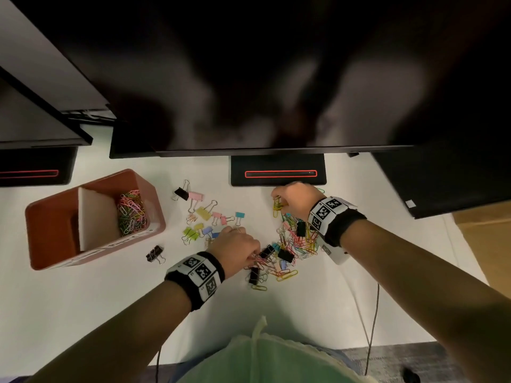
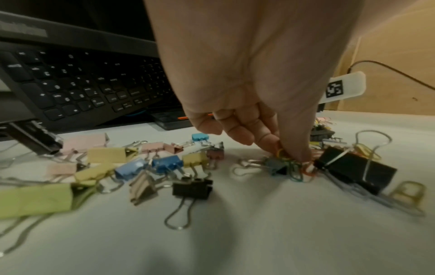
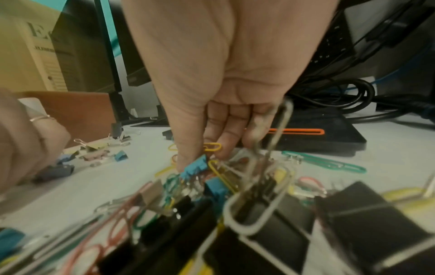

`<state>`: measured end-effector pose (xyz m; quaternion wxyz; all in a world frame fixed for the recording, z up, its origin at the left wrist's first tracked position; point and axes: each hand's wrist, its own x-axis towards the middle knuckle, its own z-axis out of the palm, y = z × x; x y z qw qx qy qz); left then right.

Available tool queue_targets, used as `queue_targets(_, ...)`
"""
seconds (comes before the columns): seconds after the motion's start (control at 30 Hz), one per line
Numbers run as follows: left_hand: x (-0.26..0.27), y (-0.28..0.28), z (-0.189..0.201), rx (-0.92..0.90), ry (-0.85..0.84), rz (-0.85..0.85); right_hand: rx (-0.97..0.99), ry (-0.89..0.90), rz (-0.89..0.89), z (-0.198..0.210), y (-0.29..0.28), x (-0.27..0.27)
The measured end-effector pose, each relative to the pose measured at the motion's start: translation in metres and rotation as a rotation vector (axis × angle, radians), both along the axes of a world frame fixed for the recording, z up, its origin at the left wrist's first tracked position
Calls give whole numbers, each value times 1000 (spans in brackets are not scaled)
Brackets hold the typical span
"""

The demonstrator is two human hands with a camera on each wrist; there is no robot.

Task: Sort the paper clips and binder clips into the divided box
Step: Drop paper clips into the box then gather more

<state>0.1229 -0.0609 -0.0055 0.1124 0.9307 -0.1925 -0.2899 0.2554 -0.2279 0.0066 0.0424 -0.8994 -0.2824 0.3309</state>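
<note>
A red-brown divided box (image 1: 49, 217) stands at the left; its right compartment holds coloured paper clips (image 1: 131, 211), its left one looks empty. A mixed heap of paper clips and binder clips (image 1: 293, 244) lies between my hands. Pastel binder clips (image 1: 204, 214) are spread out beside the box. My left hand (image 1: 253, 258) pinches a few paper clips (image 2: 286, 158) at the heap's left edge. My right hand (image 1: 278, 201) pinches yellow paper clips (image 1: 276, 207) at the heap's far end, its fingers curled (image 3: 212, 148).
A black monitor base (image 1: 278, 170) with a red outline stands just behind my right hand. A keyboard (image 2: 82, 83) sits under the monitor. One black binder clip (image 1: 154, 254) lies alone near the box's front. A thin cable (image 1: 373, 327) crosses the white table at the right.
</note>
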Motion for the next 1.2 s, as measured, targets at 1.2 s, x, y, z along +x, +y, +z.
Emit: queue_targets(1.2, -4, -7, -4, 155, -27, 105, 57, 75, 96, -4, 34, -22)
